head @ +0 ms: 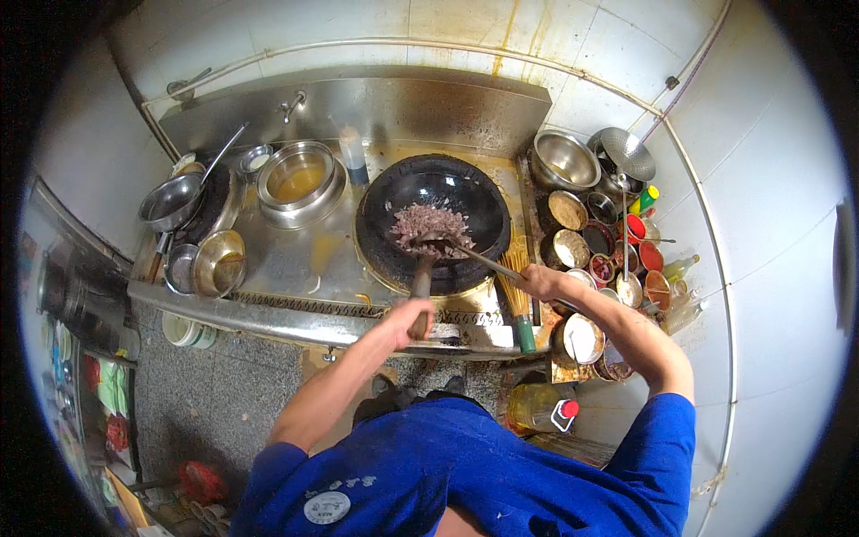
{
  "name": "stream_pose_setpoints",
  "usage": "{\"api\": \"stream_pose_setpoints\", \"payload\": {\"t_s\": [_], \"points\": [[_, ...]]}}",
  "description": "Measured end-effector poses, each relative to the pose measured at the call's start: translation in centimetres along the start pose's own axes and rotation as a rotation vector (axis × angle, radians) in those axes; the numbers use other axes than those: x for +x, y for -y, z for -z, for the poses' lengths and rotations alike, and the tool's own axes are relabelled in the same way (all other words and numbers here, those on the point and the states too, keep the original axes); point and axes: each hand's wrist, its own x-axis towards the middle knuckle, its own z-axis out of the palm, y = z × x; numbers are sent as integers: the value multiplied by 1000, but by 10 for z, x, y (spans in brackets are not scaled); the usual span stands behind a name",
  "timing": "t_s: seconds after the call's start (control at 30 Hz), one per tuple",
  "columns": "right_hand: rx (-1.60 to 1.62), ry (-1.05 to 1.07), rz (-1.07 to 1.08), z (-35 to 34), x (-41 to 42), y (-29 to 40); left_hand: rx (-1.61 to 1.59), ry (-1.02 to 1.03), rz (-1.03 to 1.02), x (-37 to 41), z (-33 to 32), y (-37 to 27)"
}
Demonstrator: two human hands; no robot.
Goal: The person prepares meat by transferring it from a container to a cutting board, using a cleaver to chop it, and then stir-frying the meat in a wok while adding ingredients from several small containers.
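A black wok [463,194] sits on the round burner of a stainless steel range. Inside it lies a heap of pinkish-brown meat pieces [429,221]. My left hand [411,321] grips the wok's wooden handle [422,278] at the range's front edge. The long-handled ladle [491,264] is in my right hand [540,282], which closes around its shaft to the right of the wok. The ladle's dark bowl rests among the meat near the wok's front side. Below my right hand, a bamboo wok brush [515,282] with a green-bound end leans beside the wok.
Seasoning bowls [568,209] crowd the right side, with a steel basin [566,161] and a perforated strainer [628,154] behind. Left of the wok stand a squeeze bottle [354,156] and a pot of yellowish liquid [295,181]. An oil jug [537,406] stands low at right.
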Motion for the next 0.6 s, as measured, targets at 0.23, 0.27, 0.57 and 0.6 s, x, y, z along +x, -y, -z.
{"api": "stream_pose_setpoints", "payload": {"t_s": [0.23,0.27,0.57,0.6], "points": [[-260,-446,-187,-66,69,-2,-4,-62,-192,-2,31,91],[-247,-431,-179,-71,58,6,-5,-51,-142,-25,19,103],[213,5,-286,-18,35,37,-48,-24,-116,11,4,38],[33,-210,-224,-39,48,6,-56,-7,-110,11,-1,48]]}}
